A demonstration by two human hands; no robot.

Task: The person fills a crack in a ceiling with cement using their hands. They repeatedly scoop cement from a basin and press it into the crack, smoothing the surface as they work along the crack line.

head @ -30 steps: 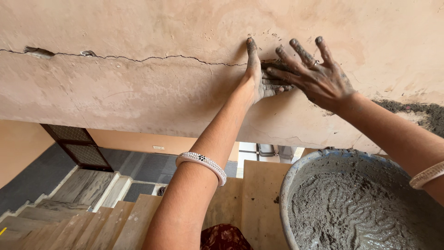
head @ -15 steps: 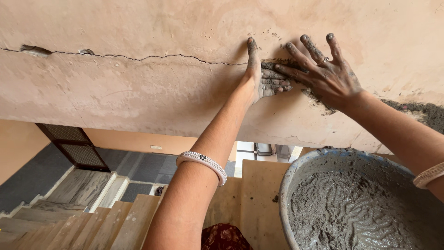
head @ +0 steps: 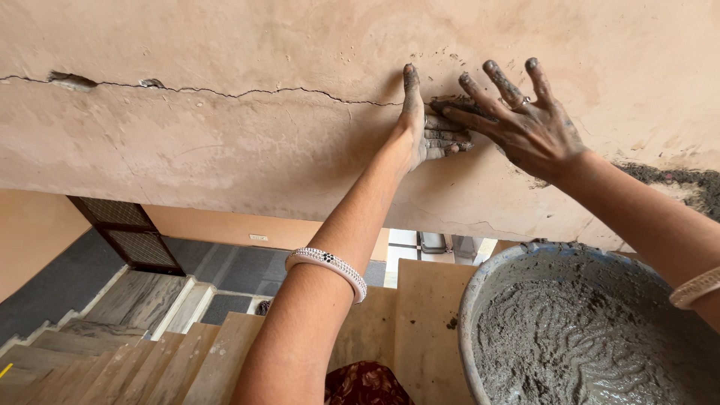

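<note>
A thin crack runs sideways across the pale plastered beam, from a chipped gap at the far left to the spot where both hands meet. There a smear of wet grey mortar sits on the plaster, right at the end of the crack.

The left hand lies against the beam with its thumb pointing straight up and its fingers curled sideways, caked in grey, pressing on the mortar patch. It grips nothing; it is half open and flat to the surface. A white beaded bangle circles that forearm lower down.

The right hand is spread wide, all fingers splayed and dirty with mortar, its fingertips touching the same patch just beside the left fingers. It holds nothing either. A pale bangle shows on that wrist at the frame's right edge.

Below the right arm stands a round metal pan full of wet grey mortar mix. Further right a rough grey strip of mortar lies on the beam. Under it all, stone stairs drop away to the lower left
</note>
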